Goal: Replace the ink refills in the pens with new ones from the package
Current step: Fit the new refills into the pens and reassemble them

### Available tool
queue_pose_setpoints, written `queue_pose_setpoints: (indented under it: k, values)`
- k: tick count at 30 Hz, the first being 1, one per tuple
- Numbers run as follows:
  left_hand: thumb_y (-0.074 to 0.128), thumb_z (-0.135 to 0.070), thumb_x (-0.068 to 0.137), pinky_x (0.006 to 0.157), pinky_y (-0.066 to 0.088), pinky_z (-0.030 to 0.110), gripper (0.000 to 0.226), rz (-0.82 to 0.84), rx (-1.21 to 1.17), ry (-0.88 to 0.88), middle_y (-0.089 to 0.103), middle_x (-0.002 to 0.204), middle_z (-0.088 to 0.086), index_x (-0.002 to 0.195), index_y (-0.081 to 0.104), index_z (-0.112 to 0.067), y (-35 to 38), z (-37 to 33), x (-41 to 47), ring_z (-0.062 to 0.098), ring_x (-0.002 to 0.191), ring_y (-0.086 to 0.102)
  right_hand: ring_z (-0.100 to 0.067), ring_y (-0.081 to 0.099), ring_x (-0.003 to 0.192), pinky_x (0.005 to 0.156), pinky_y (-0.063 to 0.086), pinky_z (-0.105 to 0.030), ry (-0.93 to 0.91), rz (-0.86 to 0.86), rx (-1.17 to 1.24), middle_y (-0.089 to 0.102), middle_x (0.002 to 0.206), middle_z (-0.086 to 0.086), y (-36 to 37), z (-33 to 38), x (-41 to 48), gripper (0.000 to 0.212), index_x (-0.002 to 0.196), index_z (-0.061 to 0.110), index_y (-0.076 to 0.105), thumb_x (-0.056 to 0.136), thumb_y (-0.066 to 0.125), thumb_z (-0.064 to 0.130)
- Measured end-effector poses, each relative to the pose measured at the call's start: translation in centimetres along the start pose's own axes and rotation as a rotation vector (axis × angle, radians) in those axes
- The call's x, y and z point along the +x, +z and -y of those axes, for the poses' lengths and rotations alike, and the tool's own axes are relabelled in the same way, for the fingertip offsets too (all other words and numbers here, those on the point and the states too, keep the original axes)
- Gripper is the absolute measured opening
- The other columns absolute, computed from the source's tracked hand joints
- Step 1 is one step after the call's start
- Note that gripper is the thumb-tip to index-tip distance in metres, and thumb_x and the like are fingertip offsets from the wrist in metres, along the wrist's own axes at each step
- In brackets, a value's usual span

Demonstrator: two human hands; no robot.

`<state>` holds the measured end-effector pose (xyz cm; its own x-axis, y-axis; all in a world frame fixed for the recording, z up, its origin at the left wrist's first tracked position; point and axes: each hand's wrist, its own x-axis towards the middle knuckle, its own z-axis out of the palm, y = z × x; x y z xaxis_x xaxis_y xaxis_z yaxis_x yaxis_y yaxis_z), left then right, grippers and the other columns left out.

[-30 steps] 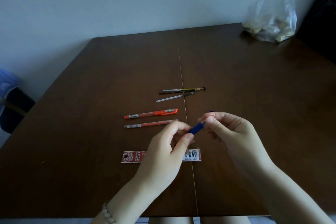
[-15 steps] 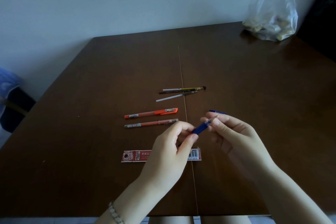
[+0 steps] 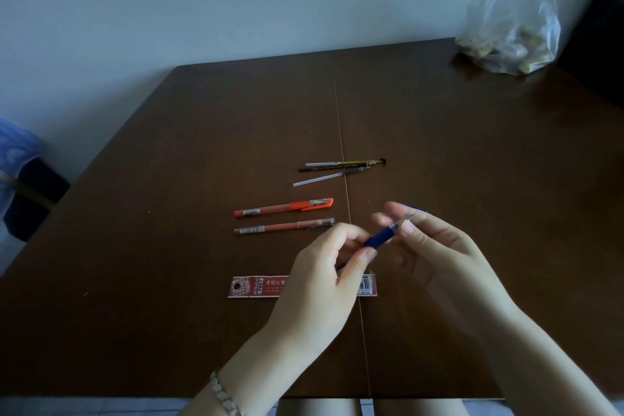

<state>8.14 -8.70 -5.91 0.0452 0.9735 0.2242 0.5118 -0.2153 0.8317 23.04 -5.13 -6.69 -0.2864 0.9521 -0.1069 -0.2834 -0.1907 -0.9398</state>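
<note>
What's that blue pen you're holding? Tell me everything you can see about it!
The blue pen looks like plastic, with a dark blue grip and a pale, pointed tip. No cap covers the tip. It is tilted above the brown table, tip pointing up and right. The left hand pinches its lower part, hiding the back end. The right hand has its thumb beside the tip; its fingers are blurred, so its grip is unclear.
</note>
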Motion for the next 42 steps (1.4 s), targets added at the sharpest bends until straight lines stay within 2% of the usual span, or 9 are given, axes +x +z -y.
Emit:
queue_pose_setpoints:
  k: [2, 8, 14, 18, 25, 29, 33, 36, 42]
  values:
    - [0.056, -0.020, 0.086, 0.066, 0.047, 0.009, 0.009, 0.013, 0.005, 0.003, 0.058, 0.080, -0.020, 0.093, 0.057, -0.026, -0.1, 0.1, 0.0, 0.001, 0.083, 0.058, -0.011, 0.066, 0.080, 0.062, 0.053, -0.017, -0.018, -0.019, -0.004, 0.075, 0.091, 0.000, 0.0, 0.1, -0.1, 0.027, 0.066, 0.017, 0.071, 0.057, 0.074, 0.042]
    - [0.056, -0.020, 0.086, 0.067, 0.045, 0.006, 0.010, -0.006, 0.016, 0.004, 0.058, 0.081, -0.021, 0.093, 0.058, -0.026, 0.0, 0.1, -0.2, -0.001, 0.085, 0.057, -0.009, 0.069, 0.081, 0.062, 0.053, -0.017, -0.015, -0.003, 0.053, 0.075, 0.095, -0.002, 0.1, -0.1, -0.1, 0.059, 0.086, 0.020, 0.074, 0.040, 0.081, 0.055]
    - [0.060, -0.016, 0.083, 0.064, 0.047, 0.007, 0.007, -0.067, 0.025, 0.012, 0.058, 0.076, -0.019, 0.089, 0.062, -0.020, 0.4, 0.1, -0.2, 0.003, 0.079, 0.060, -0.006, 0.066, 0.073, 0.060, 0.052, -0.016, -0.083, -0.081, 0.078, 0.075, 0.083, 0.000, 0.6, -0.7, -0.1, 0.051, 0.077, 0.020, 0.075, 0.043, 0.078, 0.057]
    - [0.061, -0.019, 0.082, 0.065, 0.046, 0.005, 0.009, -0.199, 0.065, 0.081, 0.062, 0.078, -0.017, 0.090, 0.065, -0.018, 1.3, 0.1, -0.1, 0.001, 0.080, 0.060, -0.008, 0.066, 0.076, 0.065, 0.053, -0.016, -0.108, -0.202, 0.086, 0.075, 0.076, 0.002, 1.5, -0.6, -0.3, 0.019, 0.070, 0.022, 0.075, 0.065, 0.061, 0.033]
    - [0.048, -0.024, 0.084, 0.080, 0.046, 0.016, 0.028, -0.256, 0.316, 0.215, 0.071, 0.086, 0.007, 0.100, 0.063, -0.007, 1.7, 0.6, 0.3, 0.011, 0.082, 0.061, -0.008, 0.065, 0.076, 0.071, 0.053, -0.019, -0.063, -0.393, 0.175, 0.075, 0.074, 0.004, 2.7, -1.2, 0.1, 0.021, 0.068, 0.022, 0.075, 0.080, 0.058, 0.017]
    - [0.045, -0.030, 0.086, 0.068, 0.048, 0.015, 0.027, -0.179, 0.418, 0.161, 0.070, 0.081, 0.000, 0.098, 0.063, -0.014, 0.2, 0.9, 0.4, 0.007, 0.072, 0.063, -0.017, 0.064, 0.081, 0.081, 0.051, -0.035, 0.041, -0.309, -0.114, 0.074, 0.077, 0.000, 2.2, -0.9, 0.8, 0.016, 0.072, 0.024, 0.075, 0.080, 0.062, 0.023]
    - [0.046, -0.032, 0.087, 0.063, 0.056, 0.024, 0.026, -0.203, 0.397, 0.005, 0.069, 0.090, -0.004, 0.106, 0.061, -0.021, -2.2, 1.7, 0.7, 0.007, 0.075, 0.064, -0.006, 0.061, 0.082, 0.078, 0.047, -0.012, -0.158, -0.357, -0.792, 0.068, 0.096, 0.002, -1.3, 0.0, 2.4, 0.027, 0.104, 0.018, 0.067, 0.078, 0.067, 0.013]
    - [0.053, -0.025, 0.087, 0.065, 0.053, 0.019, 0.022, -0.218, 0.368, -0.059, 0.065, 0.094, -0.009, 0.107, 0.060, -0.023, -3.2, 2.1, 0.6, 0.008, 0.081, 0.061, -0.022, 0.048, 0.111, 0.092, 0.038, -0.027, -0.170, -0.296, -1.240, 0.055, 0.121, -0.004, -3.6, -0.1, 4.1, 0.039, 0.120, 0.019, 0.056, 0.082, 0.063, 0.019]
    - [0.059, -0.021, 0.084, 0.065, 0.048, 0.012, 0.024, -0.157, 0.307, -0.107, 0.063, 0.095, -0.008, 0.107, 0.061, -0.021, -3.4, 2.3, -0.3, 0.006, 0.082, 0.061, -0.019, 0.052, 0.101, 0.082, 0.036, -0.021, -0.200, -0.261, -1.251, 0.061, 0.109, -0.006, -4.1, -0.6, 4.6, 0.022, 0.106, 0.014, 0.064, 0.089, 0.051, 0.017]
